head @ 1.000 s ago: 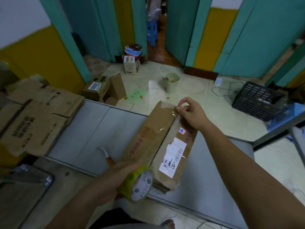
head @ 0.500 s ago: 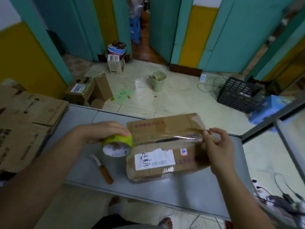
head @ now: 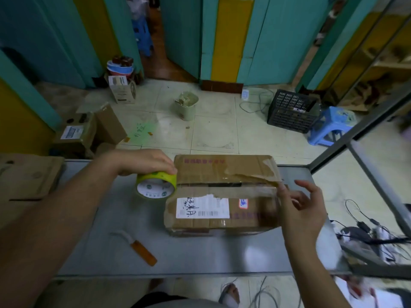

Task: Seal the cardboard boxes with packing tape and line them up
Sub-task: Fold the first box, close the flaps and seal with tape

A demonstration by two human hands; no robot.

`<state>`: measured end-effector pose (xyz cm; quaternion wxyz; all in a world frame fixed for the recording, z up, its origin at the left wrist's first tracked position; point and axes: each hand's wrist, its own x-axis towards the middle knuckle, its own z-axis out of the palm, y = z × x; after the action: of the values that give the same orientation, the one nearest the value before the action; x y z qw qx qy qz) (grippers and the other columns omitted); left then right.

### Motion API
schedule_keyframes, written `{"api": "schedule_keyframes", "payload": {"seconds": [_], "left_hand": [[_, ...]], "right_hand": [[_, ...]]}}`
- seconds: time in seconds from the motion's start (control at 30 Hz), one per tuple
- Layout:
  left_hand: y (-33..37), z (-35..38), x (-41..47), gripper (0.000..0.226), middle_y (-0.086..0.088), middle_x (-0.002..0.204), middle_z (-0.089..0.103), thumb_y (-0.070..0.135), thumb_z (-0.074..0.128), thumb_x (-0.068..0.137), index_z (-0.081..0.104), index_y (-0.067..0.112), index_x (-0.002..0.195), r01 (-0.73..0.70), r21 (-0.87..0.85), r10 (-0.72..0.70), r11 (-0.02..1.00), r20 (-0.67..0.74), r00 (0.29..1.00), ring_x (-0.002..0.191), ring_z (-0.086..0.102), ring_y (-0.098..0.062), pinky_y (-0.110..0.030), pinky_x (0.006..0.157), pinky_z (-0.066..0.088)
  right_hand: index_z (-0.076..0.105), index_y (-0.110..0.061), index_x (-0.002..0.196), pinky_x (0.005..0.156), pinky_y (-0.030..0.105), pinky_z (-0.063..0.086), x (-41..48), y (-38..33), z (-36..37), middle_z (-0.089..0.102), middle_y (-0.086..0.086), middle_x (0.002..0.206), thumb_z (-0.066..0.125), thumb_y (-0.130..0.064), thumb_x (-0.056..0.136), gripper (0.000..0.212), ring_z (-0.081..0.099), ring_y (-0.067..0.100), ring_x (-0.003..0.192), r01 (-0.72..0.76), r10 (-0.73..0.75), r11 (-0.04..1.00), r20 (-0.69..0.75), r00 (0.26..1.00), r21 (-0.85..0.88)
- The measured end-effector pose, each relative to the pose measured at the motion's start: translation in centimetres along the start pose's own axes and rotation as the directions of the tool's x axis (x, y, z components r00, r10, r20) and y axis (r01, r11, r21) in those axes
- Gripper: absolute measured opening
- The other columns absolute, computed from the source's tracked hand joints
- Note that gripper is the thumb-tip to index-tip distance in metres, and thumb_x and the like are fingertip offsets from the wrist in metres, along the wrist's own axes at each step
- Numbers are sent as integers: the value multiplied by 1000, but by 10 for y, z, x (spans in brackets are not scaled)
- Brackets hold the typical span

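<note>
On the grey desk [head: 200,252] before me the box [head: 222,194] lies lengthwise, its long side towards me, a white label on the near flap. A dark gap shows between the two top flaps, and a strip of clear tape runs along that seam. At the box's 9 o'clock my left hand [head: 142,162] is curled over the yellow tape roll [head: 155,185], gripping it from above; the roll stands on edge and touches the box's end at the seam. At 3 o'clock my right hand [head: 298,207] has its fingers spread and loose, holding nothing, with one fingertip touching the box's end where the tape stops. A knife [head: 142,252] with an orange handle lies on the desk at the box's 8 o'clock, well apart from it. Flat cardboard [head: 26,181] lies at the desk's 9 o'clock. On the floor beyond stand a bin [head: 185,105] at 12 o'clock and a black crate [head: 291,112] at 1 o'clock.
</note>
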<state>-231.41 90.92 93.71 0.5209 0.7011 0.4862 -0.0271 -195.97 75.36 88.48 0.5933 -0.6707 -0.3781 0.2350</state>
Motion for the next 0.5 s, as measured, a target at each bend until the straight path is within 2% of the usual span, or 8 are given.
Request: {"api": "schedule_keyframes", "payload": {"seconds": [0.1,0.2,0.27,0.37,0.43,0.5], "left_hand": [[-1,1,0,37,-10,81,68,34,62,107,74,6,85,17,10,-17,1000,-21,1000,75,63,-17,-36,84,48],[-1,2,2,35,-2,85,73,37,62,106,78,8,93,52,31,-50,998,-35,998,80,65,-13,-34,86,50],[1,3,3,35,4,81,72,41,62,106,78,15,87,64,78,-62,995,-27,998,77,64,-12,-35,84,50],[4,3,6,49,17,59,55,42,62,106,66,31,58,58,112,-55,992,-31,998,56,50,-3,-31,70,41],[5,1,7,54,17,55,47,41,62,106,58,32,53,55,107,-51,993,-34,998,50,44,-2,-30,67,38],[6,-1,2,53,15,58,44,41,61,106,54,30,55,41,115,-40,993,-14,999,52,42,-4,-30,67,37]], "right_hand": [[63,-30,116,81,45,59,-3,-9,0,75,11,81,81,-26,92,30,73,22,79,-77,77,988,8,997,135],[64,-22,121,83,36,62,-12,-15,-3,77,23,93,84,-22,87,39,77,26,89,-248,259,882,27,965,402],[63,-19,118,86,34,62,-20,-19,-3,77,21,88,87,-22,81,44,78,30,94,-254,292,829,3,957,499],[63,-24,109,88,39,62,-29,-28,-1,74,13,76,86,-22,81,37,78,36,92,-119,166,861,-52,985,495],[64,-27,105,87,39,62,-25,-35,1,73,10,73,84,-21,85,28,78,37,90,-42,64,882,-32,997,469],[64,-25,103,82,36,63,-12,-39,2,71,9,73,80,-15,91,22,78,35,87,-51,48,880,19,999,472]]}}
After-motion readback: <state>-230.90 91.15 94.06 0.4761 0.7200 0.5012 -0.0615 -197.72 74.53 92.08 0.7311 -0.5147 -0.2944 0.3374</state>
